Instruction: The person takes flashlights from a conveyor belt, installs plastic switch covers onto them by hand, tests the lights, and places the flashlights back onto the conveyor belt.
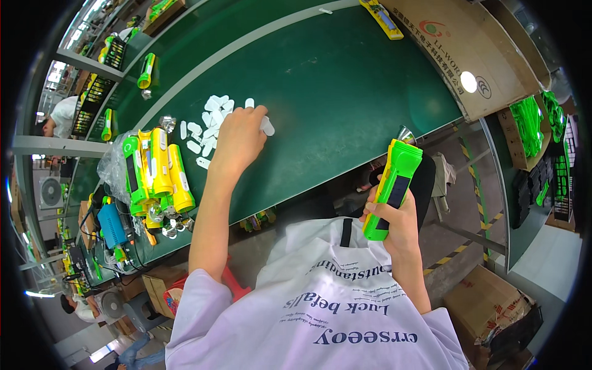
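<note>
My right hand (398, 222) is wrapped around a green and yellow flashlight (405, 165) with a dark panel on its side. It is held upright off the table's front edge, and a silver reflector cone (405, 135) sticks out of its top. Over the green table, my left hand (242, 134) is closed with its fingers bent downward. A white oval piece (267, 126) shows at its fingertips, though the fingers partly hide the grip. Just left of that hand lies a loose pile of similar white oval pieces (213, 117).
Several yellow-green flashlights (157, 166) lie stacked at the table's left, beside a clear plastic bag (113, 169). A blue device (112, 225) with cables stands nearer. A large cardboard box (459, 55) occupies the far right; another flashlight (383, 21) lies near it.
</note>
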Available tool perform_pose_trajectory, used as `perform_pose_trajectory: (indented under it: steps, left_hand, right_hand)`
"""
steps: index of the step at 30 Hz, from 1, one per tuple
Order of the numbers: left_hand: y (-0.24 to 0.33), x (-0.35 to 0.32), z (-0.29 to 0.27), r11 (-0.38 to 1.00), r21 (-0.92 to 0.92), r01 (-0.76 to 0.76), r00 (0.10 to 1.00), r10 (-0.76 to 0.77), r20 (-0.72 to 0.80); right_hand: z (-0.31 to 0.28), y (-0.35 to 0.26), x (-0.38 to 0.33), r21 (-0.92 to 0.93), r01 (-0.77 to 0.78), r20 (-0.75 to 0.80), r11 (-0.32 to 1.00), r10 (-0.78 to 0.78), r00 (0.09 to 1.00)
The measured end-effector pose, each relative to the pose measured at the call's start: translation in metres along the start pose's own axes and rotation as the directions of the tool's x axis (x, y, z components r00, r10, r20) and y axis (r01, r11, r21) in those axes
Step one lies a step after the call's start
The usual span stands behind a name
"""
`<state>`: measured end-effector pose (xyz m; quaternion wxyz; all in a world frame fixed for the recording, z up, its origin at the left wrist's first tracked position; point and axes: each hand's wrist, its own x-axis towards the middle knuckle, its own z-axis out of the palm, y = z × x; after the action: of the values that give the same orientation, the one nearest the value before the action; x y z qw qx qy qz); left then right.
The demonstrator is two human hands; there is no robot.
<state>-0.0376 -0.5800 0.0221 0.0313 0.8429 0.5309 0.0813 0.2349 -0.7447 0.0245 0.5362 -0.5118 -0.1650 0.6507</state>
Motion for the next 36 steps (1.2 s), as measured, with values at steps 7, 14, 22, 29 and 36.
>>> perform_pose_trajectory:
  steps: [7,14,22,29,36]
  left_hand:
    - [0.017,0.002,0.001,0.987,0.162,-0.021,1.0,0.024,-0.018]
    - [0.117,-0.038,-0.025,0.166,-0.983,0.074,0.995,0.047,0.083]
    - [0.155,-0.046,-0.008,0.031,-0.986,0.163,0.987,0.008,0.163]
    - [0.163,-0.047,-0.009,0.123,-0.969,0.215,0.976,0.001,0.217]
    - [0.175,-0.048,-0.015,0.231,-0.951,0.206,0.978,-0.073,0.194]
  right_hand:
    - [-0.005,0.002,0.0,0.057,-0.033,0.084,0.998,0.029,0.996]
    - [-0.011,0.006,0.0,0.064,-0.054,0.145,0.997,0.044,0.988]
    - [-0.004,-0.002,-0.005,-0.027,-0.037,0.13,0.999,0.04,0.991]
    - [-0.004,0.004,-0.007,-0.056,0.021,0.106,0.998,-0.015,0.994]
    - [-0.001,-0.001,-0.01,-0.053,0.084,0.127,0.995,-0.077,0.989]
